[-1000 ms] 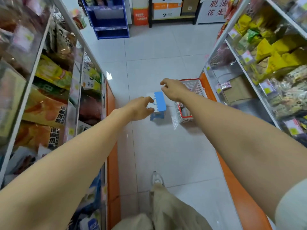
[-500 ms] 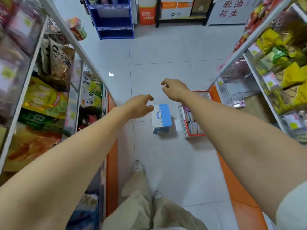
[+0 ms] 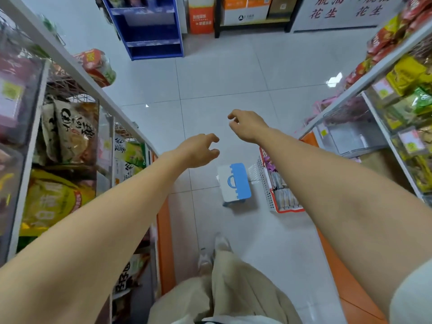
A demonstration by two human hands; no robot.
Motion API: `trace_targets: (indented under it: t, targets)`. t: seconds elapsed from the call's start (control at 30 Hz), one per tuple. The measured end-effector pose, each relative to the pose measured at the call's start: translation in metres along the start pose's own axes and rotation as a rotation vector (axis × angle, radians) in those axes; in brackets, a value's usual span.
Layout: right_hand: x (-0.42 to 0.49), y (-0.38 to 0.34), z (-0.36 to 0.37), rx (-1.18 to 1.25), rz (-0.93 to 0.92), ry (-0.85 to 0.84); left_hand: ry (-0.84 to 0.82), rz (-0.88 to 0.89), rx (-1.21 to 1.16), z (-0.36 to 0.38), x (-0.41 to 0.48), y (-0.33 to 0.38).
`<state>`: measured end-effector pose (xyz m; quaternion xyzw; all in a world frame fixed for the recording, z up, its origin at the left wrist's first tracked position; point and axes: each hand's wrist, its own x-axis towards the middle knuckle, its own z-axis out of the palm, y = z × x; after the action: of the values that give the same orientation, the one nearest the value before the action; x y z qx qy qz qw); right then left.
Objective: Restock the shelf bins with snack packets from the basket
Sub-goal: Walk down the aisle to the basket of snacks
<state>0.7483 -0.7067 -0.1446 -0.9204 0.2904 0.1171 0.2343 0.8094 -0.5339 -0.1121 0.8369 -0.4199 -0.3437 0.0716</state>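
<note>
A red-rimmed white basket (image 3: 266,183) stands on the floor by the right shelf, with several pale snack packets (image 3: 284,195) stacked in it; my right forearm hides much of it. Both arms are stretched out over the aisle. My left hand (image 3: 198,150) hangs with loosely curled fingers and holds nothing. My right hand (image 3: 247,125) is higher and further ahead, fingers also loosely curled and empty. Clear shelf bins (image 3: 350,139) sit on the right shelf, one low bin looking nearly bare.
A small blue and white step stool (image 3: 235,182) stands on the tiled floor just left of the basket. Shelves full of snack bags line both sides (image 3: 63,136). A blue rack (image 3: 149,26) and cardboard boxes (image 3: 245,10) close off the far end. My shoes (image 3: 215,251) are below.
The view has tipped up and pulled back, so the stool and basket now sit lower in the frame. Both hands have risen away from the stool and stay empty.
</note>
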Motion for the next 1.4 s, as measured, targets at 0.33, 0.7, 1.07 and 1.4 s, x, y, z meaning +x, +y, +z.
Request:
trace_targets:
  t: [0.33,0.7,1.07,1.4]
  targets:
    - [0.131,-0.013,-0.038,0.008,-0.041,-0.014,0.014,-0.047,-0.021,-0.073,0.108,-0.036]
    - [0.248,-0.016,-0.075,0.003,-0.025,-0.061,-0.012,-0.058,-0.028,-0.147,0.214,-0.056]
    - [0.354,0.007,-0.121,0.087,0.135,0.028,-0.094,0.091,0.098,-0.237,0.351,-0.049]
    - [0.375,0.065,-0.172,0.228,0.419,0.150,-0.240,0.343,0.267,-0.282,0.447,0.019]
